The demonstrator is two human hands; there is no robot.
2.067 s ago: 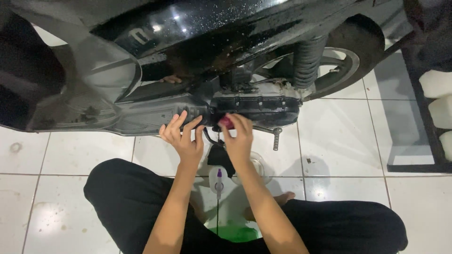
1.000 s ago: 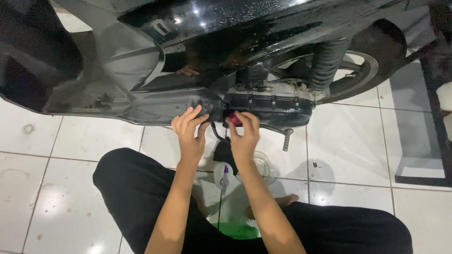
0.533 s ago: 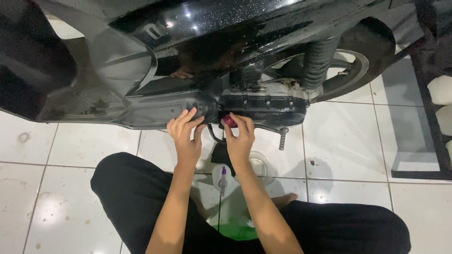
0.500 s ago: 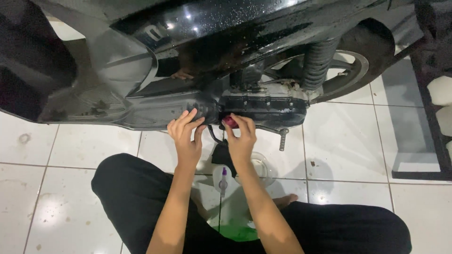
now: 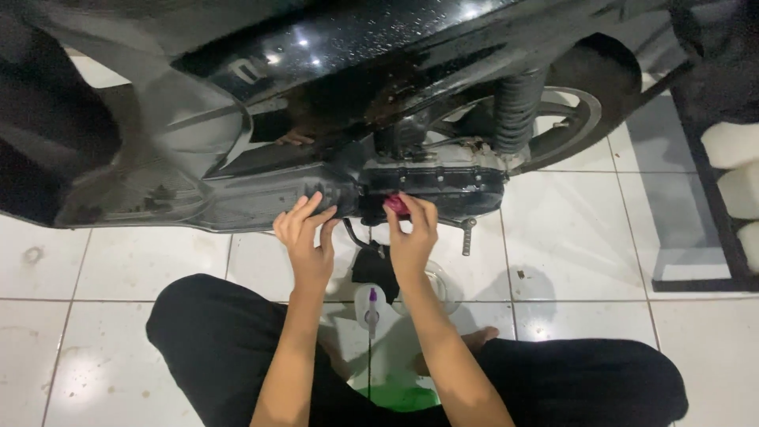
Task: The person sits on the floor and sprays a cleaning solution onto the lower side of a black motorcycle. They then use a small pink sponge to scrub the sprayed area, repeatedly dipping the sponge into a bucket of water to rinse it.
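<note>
white glossy floor tiles (image 5: pixel 569 237) with dark grout lines carry everything, and a black scooter (image 5: pixel 332 55) stands across the far edge of the view. the right hand (image 5: pixel 411 237) has its fingertips pinched together on a small red cap-like piece (image 5: pixel 395 205), pressed against the black engine casing (image 5: pixel 431 180) low on the scooter. the left hand (image 5: pixel 304 237) sits just beside it, fingers spread and apart, the tips touching the grey side cover (image 5: pixel 261 198) where it meets the casing; it grips nothing. just below the hands a black funnel-like part (image 5: pixel 375 269) hangs under the casing, and under that a white bottle with a purple nozzle (image 5: pixel 369 304) stands on the floor between the person's crossed legs in black trousers (image 5: pixel 221 340), next to a clear round container (image 5: pixel 435 285). a green object (image 5: pixel 399 395) lies near the bottom edge, half hidden by the forearms. to the right of the casing a metal kick lever (image 5: pixel 466 236) points down, a ribbed black shock absorber (image 5: pixel 518 107) rises above, and the rear wheel (image 5: pixel 585 103) sits toward the far right corner. white blocks (image 5: pixel 735 190) line the right edge.
</note>
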